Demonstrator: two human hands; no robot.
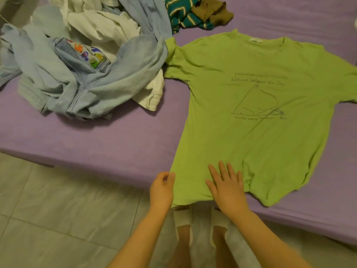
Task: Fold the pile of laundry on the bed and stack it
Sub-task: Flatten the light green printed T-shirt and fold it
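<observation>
a green t-shirt [257,117] lies spread flat, printed side up, on a bed with a purple sheet [116,140], its collar pointing away from the viewer and its hem hanging a little over the near edge. the person stands at that edge with 2 bare hands on the hem. the left hand [161,188] curls its fingers and thumb around the shirt's lower left corner, pinching the fabric, probably to keep the edge taut. the right hand [227,185] lies palm down with fingers straight and spread on the cloth just beside it, holding nothing, apparently pressing wrinkles out so the shirt is smooth for folding. no fold has been made yet. to the left, well apart from the shirt's body, sits the unfolded pile [81,60]: pale denim, white garments and a patterned piece. a teal striped garment [181,14] and a brown one [212,12] lie near the collar. no stack is visible.
</observation>
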